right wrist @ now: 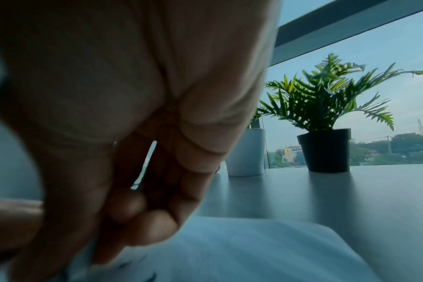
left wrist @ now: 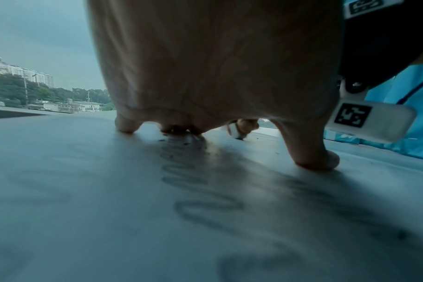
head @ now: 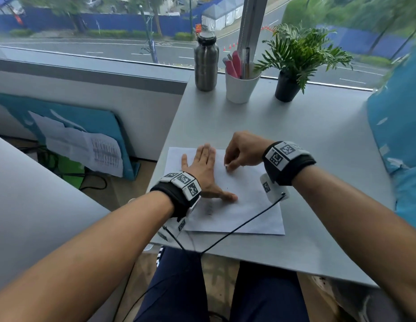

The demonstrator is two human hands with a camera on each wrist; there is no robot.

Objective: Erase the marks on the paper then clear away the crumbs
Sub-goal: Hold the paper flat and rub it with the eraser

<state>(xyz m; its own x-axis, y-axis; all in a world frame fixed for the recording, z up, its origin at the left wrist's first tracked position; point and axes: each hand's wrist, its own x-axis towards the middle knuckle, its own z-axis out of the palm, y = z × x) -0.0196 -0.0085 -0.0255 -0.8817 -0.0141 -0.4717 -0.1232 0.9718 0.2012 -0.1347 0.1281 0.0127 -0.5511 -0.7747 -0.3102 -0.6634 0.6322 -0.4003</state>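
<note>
The left hand (head: 203,169) presses flat, fingers spread wide, on the paper (head: 246,205) near the tabletop's front edge; the right hand (head: 243,151) pinches a white eraser (head: 226,166) against it.

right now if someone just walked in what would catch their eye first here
Most likely the two hands on the white paper at the near edge of the grey table: the left hand lies flat, pressing the sheet down, while the right hand pinches a small white eraser against it. Next, the leafy potted plant, white pen cup and steel bottle lined up by the window.
</note>
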